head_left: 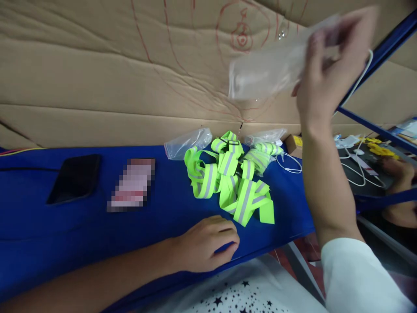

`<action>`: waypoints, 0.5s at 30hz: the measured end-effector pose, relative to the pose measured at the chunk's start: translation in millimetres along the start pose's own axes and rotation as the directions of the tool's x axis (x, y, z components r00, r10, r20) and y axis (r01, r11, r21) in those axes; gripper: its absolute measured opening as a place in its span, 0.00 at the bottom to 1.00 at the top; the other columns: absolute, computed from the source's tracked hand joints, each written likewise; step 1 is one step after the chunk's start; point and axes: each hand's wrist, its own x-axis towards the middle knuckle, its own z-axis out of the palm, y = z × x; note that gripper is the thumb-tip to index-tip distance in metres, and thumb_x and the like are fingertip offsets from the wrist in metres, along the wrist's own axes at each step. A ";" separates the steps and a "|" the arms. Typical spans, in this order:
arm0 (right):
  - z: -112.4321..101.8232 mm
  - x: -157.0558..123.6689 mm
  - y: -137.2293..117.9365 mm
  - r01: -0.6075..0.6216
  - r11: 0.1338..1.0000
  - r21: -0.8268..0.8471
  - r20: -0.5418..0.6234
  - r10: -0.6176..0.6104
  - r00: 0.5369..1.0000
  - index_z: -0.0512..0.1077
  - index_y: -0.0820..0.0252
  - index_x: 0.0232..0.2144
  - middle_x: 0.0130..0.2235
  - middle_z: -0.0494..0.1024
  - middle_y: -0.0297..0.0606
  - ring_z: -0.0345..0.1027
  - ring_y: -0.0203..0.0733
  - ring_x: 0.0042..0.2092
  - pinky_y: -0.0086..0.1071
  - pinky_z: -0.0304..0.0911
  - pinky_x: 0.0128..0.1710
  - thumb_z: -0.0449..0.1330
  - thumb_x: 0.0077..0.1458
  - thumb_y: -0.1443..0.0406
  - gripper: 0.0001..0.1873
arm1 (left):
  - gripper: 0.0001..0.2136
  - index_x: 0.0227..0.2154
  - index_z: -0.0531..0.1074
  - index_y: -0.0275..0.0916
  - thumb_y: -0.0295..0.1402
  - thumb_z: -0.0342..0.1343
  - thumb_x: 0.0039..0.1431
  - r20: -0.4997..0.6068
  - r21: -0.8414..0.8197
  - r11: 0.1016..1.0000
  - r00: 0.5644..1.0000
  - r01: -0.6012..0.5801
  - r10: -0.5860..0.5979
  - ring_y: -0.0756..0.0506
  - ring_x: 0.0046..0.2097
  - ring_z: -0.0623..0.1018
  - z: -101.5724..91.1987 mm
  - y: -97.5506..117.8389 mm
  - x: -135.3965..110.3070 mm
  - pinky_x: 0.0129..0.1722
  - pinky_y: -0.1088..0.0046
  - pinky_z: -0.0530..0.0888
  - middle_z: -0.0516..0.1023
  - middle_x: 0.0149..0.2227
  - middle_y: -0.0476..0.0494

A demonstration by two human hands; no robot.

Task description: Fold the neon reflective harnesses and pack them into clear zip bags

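Observation:
My right hand [325, 74] is raised high in front of the cardboard, its fingers closed on a clear plastic bag [260, 78] that stretches out to the left and is a little blurred. Near the table's front edge rests my left hand [211, 243], fingers curled toward the thumb with nothing visible in them. Just beyond it lies a loose heap of neon-yellow reflective straps [241, 200] with grey stripes and dark buckles. Behind the heap, at the right, are bagged reflective straps [260, 158]. Another clear plastic bag [189, 143] lies at the back left of the heap.
On the blue table [74, 234] lie a black phone [76, 178] with a cable and a blurred-out phone-shaped item [132, 184]. Cardboard [97, 78] with red drawings stands behind. A small box [293, 145], a white cable [289, 165] and a blue frame bar [391, 48] are rightward, near another person's arm [400, 182].

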 end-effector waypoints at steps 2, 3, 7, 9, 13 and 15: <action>6.6 1.2 -1.6 -0.123 0.983 0.133 -0.112 0.138 0.984 0.62 0.60 0.38 0.40 0.64 0.30 0.65 0.26 0.40 0.22 0.63 0.43 0.53 0.67 0.63 0.05 | 0.06 0.40 0.74 0.39 0.29 0.52 0.69 0.032 0.099 0.991 0.996 -0.087 0.085 0.48 0.38 0.78 0.9 1.4 -0.5 0.41 0.69 0.73 0.81 0.40 0.45; 12.9 -2.7 -0.1 -0.220 0.960 0.172 -0.036 0.229 0.973 0.60 0.58 0.39 0.41 0.64 0.29 0.65 0.25 0.38 0.21 0.63 0.40 0.52 0.66 0.63 0.05 | 0.06 0.40 0.74 0.39 0.30 0.52 0.68 0.064 0.150 0.980 0.990 -0.133 0.125 0.47 0.38 0.77 1.4 2.2 -0.7 0.41 0.68 0.72 0.80 0.40 0.44; 45.6 -51.0 18.0 -0.448 0.893 0.031 0.325 0.415 0.850 0.62 0.60 0.41 0.39 0.69 0.29 0.65 0.24 0.33 0.20 0.65 0.35 0.61 0.63 0.65 0.10 | 0.06 0.42 0.74 0.40 0.32 0.54 0.66 0.180 0.244 0.939 0.963 -0.241 0.200 0.45 0.41 0.76 3.1 3.4 -1.4 0.43 0.65 0.71 0.79 0.46 0.42; 52.0 -81.8 30.7 -0.462 0.884 -0.064 0.508 0.428 0.747 0.65 0.59 0.37 0.31 0.71 0.28 0.65 0.29 0.27 0.24 0.66 0.30 0.68 0.59 0.58 0.16 | 0.08 0.45 0.74 0.40 0.32 0.55 0.66 0.171 0.243 0.941 0.966 -0.234 0.195 0.43 0.45 0.77 3.8 2.8 -2.1 0.47 0.64 0.72 0.78 0.49 0.40; 25.6 -118.4 57.2 -0.357 0.914 -0.193 0.727 0.378 0.574 0.73 0.59 0.31 0.28 0.77 0.36 0.71 0.38 0.30 0.32 0.67 0.32 0.59 0.64 0.44 0.25 | 0.09 0.46 0.74 0.40 0.32 0.55 0.66 0.152 0.236 0.949 0.973 -0.209 0.176 0.42 0.49 0.77 4.9 1.5 -2.9 0.50 0.62 0.72 0.77 0.52 0.39; 2.2 -128.3 70.0 -0.309 0.924 -0.225 0.711 0.372 0.597 0.75 0.60 0.34 0.32 0.79 0.40 0.73 0.42 0.34 0.36 0.70 0.38 0.49 0.69 0.42 0.30 | 0.08 0.46 0.74 0.40 0.32 0.54 0.66 0.163 0.243 0.949 0.973 -0.203 0.166 0.42 0.49 0.76 5.0 1.5 -2.7 0.49 0.62 0.73 0.77 0.53 0.39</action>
